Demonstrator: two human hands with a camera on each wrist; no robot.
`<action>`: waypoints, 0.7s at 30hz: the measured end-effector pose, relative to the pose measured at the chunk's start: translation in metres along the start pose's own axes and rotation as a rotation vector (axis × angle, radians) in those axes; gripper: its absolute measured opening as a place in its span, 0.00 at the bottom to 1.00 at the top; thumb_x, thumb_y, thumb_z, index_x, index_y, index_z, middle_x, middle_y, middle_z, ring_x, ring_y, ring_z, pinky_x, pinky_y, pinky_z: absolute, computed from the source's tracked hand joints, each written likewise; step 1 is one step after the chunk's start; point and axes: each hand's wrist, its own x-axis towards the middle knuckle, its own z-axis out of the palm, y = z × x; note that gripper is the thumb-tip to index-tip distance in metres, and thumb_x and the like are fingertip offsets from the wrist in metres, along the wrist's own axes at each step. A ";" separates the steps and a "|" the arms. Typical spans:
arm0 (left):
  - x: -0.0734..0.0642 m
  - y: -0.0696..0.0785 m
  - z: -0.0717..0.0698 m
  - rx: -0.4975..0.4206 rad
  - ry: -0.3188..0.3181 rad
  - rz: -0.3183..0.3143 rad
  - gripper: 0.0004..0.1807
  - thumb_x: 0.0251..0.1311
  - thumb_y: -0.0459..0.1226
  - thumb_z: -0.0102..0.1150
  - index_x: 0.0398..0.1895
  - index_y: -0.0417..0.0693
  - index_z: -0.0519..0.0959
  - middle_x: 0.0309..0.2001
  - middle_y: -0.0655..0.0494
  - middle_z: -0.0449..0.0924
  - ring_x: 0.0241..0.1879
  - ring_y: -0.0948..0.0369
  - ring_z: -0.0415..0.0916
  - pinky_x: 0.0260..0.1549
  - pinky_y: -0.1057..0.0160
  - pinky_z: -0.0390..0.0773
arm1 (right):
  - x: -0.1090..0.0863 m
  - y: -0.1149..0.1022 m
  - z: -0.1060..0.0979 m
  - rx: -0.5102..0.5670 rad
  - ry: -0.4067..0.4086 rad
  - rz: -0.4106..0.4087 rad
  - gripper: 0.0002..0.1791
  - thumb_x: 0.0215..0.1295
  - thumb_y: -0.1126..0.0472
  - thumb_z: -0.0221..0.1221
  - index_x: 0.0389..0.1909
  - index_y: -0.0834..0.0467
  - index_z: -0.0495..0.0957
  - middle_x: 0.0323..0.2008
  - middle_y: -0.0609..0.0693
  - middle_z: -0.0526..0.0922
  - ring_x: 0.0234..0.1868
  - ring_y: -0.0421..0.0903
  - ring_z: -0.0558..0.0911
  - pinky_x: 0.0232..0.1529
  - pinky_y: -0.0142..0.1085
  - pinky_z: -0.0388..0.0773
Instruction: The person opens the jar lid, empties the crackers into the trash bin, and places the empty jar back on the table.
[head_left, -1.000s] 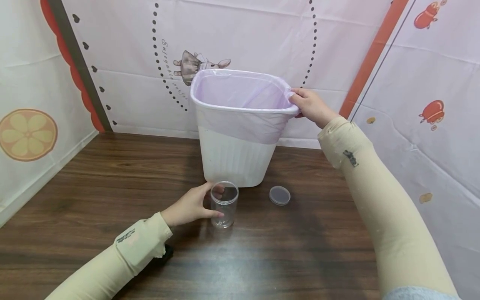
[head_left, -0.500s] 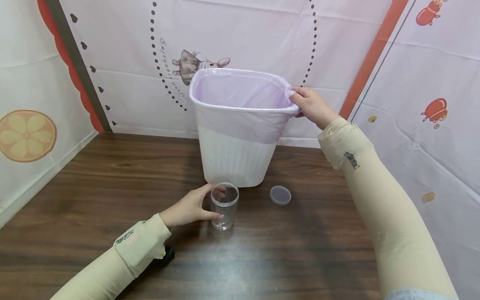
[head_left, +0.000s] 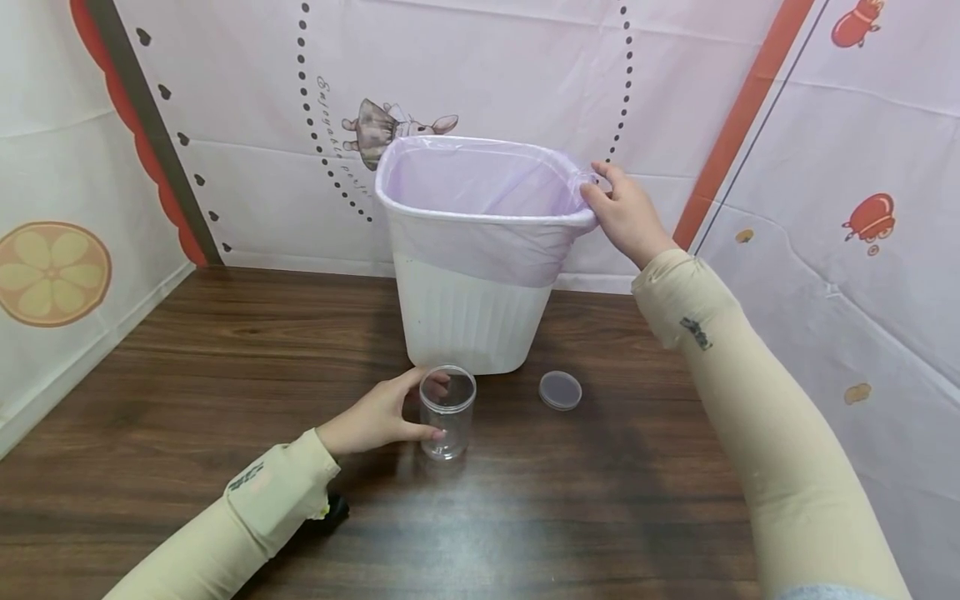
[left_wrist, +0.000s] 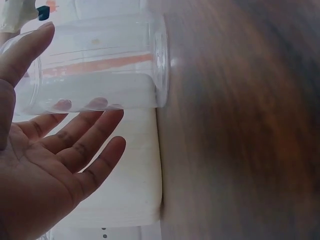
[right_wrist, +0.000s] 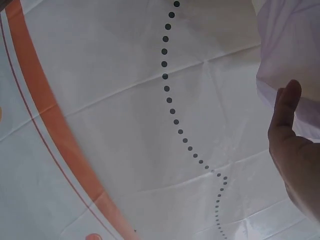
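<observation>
A clear plastic jar stands upright and lidless on the table. My left hand holds it from the left, thumb on the near side and fingertips against the far side; in the left wrist view its little finger is off the clear jar wall. Behind stands a white trash bin, lined with a thin purple bag folded over its rim. My right hand is at the bin's right rim corner, thumb close to the bag and index finger raised. In the right wrist view, its fingers extend beside the purple bag.
A round, clear lid lies on the dark wood table, right of the jar. A black object shows partly beneath the left forearm. Printed cloth walls the back and both sides.
My right hand has loosened its grip on the bin's lined rim; its fingers have spread and shifted slightly up and outward. The left hand and jar stay practically in place.
</observation>
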 end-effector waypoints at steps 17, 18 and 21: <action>-0.003 -0.002 0.000 0.002 0.000 -0.023 0.40 0.48 0.42 0.74 0.65 0.49 0.65 0.53 0.55 0.79 0.56 0.58 0.75 0.58 0.49 0.72 | -0.010 0.012 0.013 0.025 0.106 -0.102 0.31 0.73 0.46 0.40 0.74 0.52 0.55 0.70 0.58 0.64 0.64 0.57 0.73 0.63 0.51 0.70; -0.002 -0.002 0.000 0.003 -0.001 -0.025 0.40 0.48 0.42 0.74 0.65 0.50 0.65 0.53 0.55 0.79 0.56 0.58 0.75 0.58 0.49 0.71 | -0.010 0.014 0.013 0.030 0.115 -0.108 0.31 0.73 0.46 0.40 0.73 0.53 0.55 0.69 0.59 0.65 0.64 0.57 0.73 0.63 0.51 0.70; -0.002 -0.002 -0.001 -0.006 -0.005 -0.026 0.41 0.47 0.40 0.74 0.65 0.50 0.65 0.53 0.55 0.79 0.57 0.58 0.75 0.59 0.49 0.71 | -0.011 0.018 0.014 0.038 0.134 -0.132 0.31 0.73 0.45 0.40 0.73 0.53 0.57 0.67 0.61 0.68 0.63 0.57 0.73 0.64 0.51 0.68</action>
